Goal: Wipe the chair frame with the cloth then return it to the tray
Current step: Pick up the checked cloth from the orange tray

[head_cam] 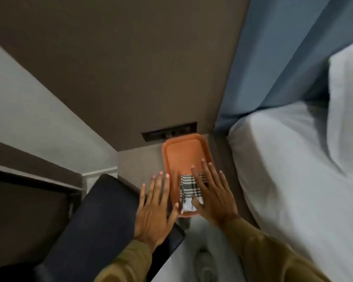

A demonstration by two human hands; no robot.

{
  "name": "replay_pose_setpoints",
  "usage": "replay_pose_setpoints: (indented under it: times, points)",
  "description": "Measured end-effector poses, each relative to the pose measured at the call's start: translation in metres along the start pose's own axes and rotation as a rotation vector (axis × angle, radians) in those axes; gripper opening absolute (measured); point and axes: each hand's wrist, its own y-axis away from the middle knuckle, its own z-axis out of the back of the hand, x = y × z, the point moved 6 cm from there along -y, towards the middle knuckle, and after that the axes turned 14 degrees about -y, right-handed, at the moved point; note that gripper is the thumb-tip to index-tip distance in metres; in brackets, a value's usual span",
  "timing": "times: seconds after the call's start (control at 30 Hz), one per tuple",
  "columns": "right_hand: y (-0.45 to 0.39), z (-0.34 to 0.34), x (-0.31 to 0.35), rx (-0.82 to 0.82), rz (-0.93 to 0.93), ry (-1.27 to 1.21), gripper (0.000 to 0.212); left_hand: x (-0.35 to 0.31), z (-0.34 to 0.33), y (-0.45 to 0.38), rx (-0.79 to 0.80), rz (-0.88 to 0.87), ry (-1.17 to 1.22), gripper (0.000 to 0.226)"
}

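Head view, tray: the orange tray (183, 151) sits on the brown surface (139, 161) just past centre, its far end toward 12 o'clock under a dark wall socket panel (169, 131), its near end toward 6 o'clock.
Head view, cloth: the checked cloth (189, 190) lies folded in the near half of the tray, a plain white end at its 6 o'clock edge; the far half of the tray is bare.
Head view, right hand: the right hand (214, 196) is spread flat, palm down, over the cloth's 3 o'clock side, fingers pointing to 12 o'clock. Its grip is not closed on anything; whether the palm presses the cloth or hovers above it I cannot tell.
Head view, left hand: the left hand (155, 206) is also spread wide with an empty grip, at 9 o'clock of the tray, the thumb close to the tray's near corner. Contact with the rim is unclear.
Head view, chair: a dark chair part (102, 216), seat or back I cannot say, fills the space toward 8 o'clock, under the left wrist. No frame tubing shows clearly.
Head view, surroundings: a white bed (293, 169) runs along 3 o'clock, with blue curtain (273, 58) toward 1 o'clock.
Progress, judged: with the cloth in the tray and both hands empty, this is either the very start or the very end. Nothing here shows whether the frame has been wiped.
Left to do, judged: if the start, everything; if the end, only drawing the hands away.
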Motion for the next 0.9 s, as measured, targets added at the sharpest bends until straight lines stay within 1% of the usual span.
replay_pose_setpoints:
  times: [0.03,0.1,0.17,0.23,0.33,0.47,0.53,0.57,0.63,0.7,0.73,0.77,0.8,0.87,0.9]
  points:
    - [-0.006,-0.025,-0.017,0.050,-0.034,-0.022,0.093,-0.003,-0.025,-0.006,0.048,-0.008,-0.005,0.084]
    - [-0.019,-0.074,-0.052,0.104,-0.083,-0.025,0.088,-0.008,-0.078,-0.019,0.090,-0.009,-0.012,0.084]
    - [-0.036,-0.110,-0.076,0.094,-0.093,-0.056,0.085,-0.011,-0.115,-0.030,0.087,-0.006,-0.018,0.083]
    - [-0.055,-0.134,-0.090,0.096,-0.087,-0.080,0.085,-0.015,-0.136,-0.036,0.080,-0.024,0.017,0.081]
    - [-0.087,-0.151,-0.107,0.137,-0.133,-0.060,0.092,-0.013,-0.153,-0.049,0.064,-0.036,0.011,0.079]
    - [-0.106,-0.155,-0.109,0.173,-0.199,-0.056,0.098,-0.010,-0.154,-0.056,0.091,-0.045,-0.005,0.079]
    - [-0.111,-0.149,-0.106,0.149,-0.228,-0.027,0.095,-0.008,-0.151,-0.055,0.121,-0.043,0.004,0.078]
    - [-0.113,-0.144,-0.104,0.147,-0.238,0.000,0.089,-0.008,-0.148,-0.053,0.124,-0.046,0.001,0.078]
    - [-0.114,-0.133,-0.098,0.164,-0.251,0.043,0.065,-0.008,-0.139,-0.050,0.146,-0.047,0.001,0.078]
    - [-0.113,-0.126,-0.090,0.177,-0.244,0.007,0.042,-0.009,-0.132,-0.045,0.149,-0.045,-0.007,0.078]
    - [-0.111,-0.121,-0.087,0.186,-0.249,-0.063,0.037,-0.010,-0.126,-0.042,0.157,-0.046,-0.015,0.078]
    - [-0.107,-0.117,-0.085,0.196,-0.252,-0.157,0.036,-0.011,-0.120,-0.040,0.163,-0.054,-0.020,0.078]
    - [-0.102,-0.112,-0.081,0.211,-0.256,-0.248,0.041,-0.012,-0.112,-0.037,0.161,-0.066,-0.028,0.079]
    - [-0.088,-0.102,-0.076,0.235,-0.282,-0.403,0.060,-0.014,-0.093,-0.030,0.135,-0.096,-0.045,0.079]
    - [-0.079,-0.096,-0.073,0.226,-0.306,-0.485,0.065,-0.014,-0.083,-0.025,0.114,-0.113,-0.060,0.079]
